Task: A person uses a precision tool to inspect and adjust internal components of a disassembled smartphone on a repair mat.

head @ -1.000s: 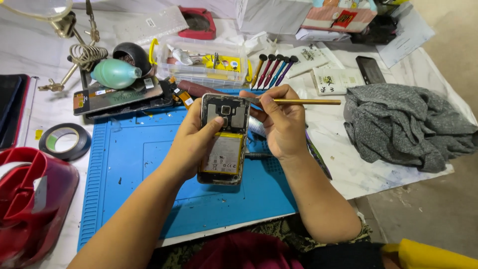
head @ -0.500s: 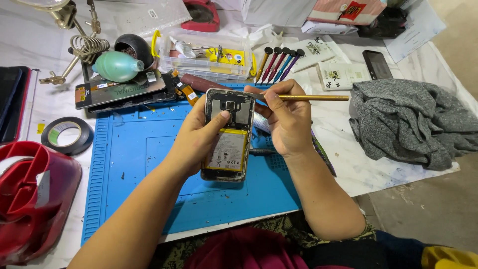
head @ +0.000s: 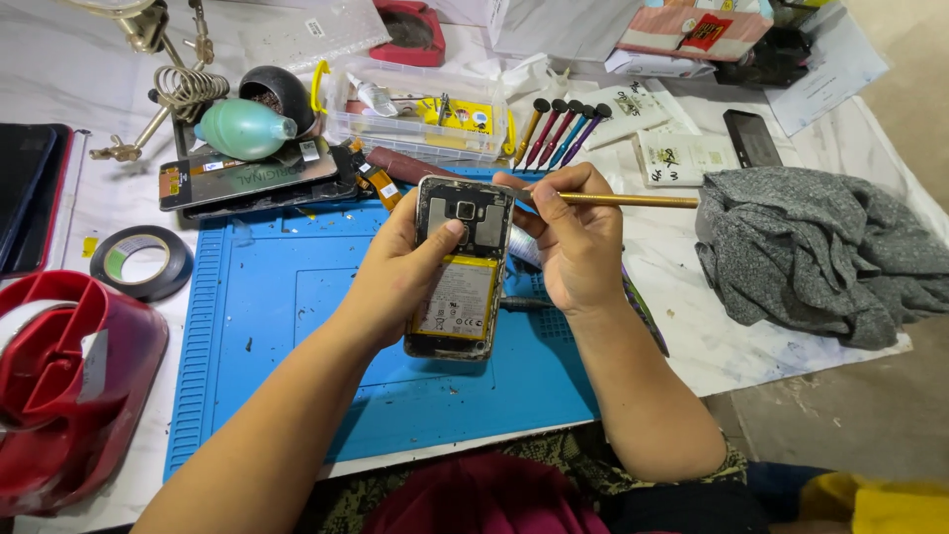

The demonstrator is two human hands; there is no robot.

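Head view: our left hand (head: 395, 282) keeps its fingers clamped on the opened smartphone (head: 461, 267) above the blue repair mat (head: 267, 326), while our right hand (head: 573, 247), fingers pinching the gold-handled screwdriver (head: 623, 201), has barely shifted, tip still beside the phone's upper edge.

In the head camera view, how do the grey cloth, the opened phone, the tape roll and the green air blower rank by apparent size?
1. grey cloth
2. opened phone, though it is held up nearer the camera, which inflates it
3. tape roll and green air blower look alike; unranked.
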